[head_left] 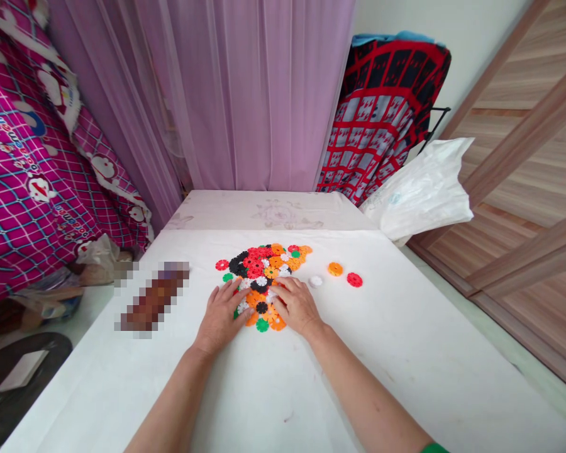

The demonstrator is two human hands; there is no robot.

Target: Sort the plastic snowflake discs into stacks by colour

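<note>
A heap of flat plastic snowflake discs (257,261) in red, orange, black, white and green lies on the white table. My left hand (222,314) rests at the heap's near left side, fingers spread over its edge. On the near right side, my right hand (298,306) reaches over the discs, its fingers apart and its tips touching the pile. Between the two hands show orange discs, a black disc (261,307) and a green disc (263,325). Neither hand is seen to grasp a disc, though some fingertips are partly hidden among them.
Right of the heap lie a small white stack of discs (316,281), an orange one (335,269) and a red one (355,279). A blurred-out brown object (155,299) is at the table's left. A white plastic bag (424,189) stands beyond the right edge.
</note>
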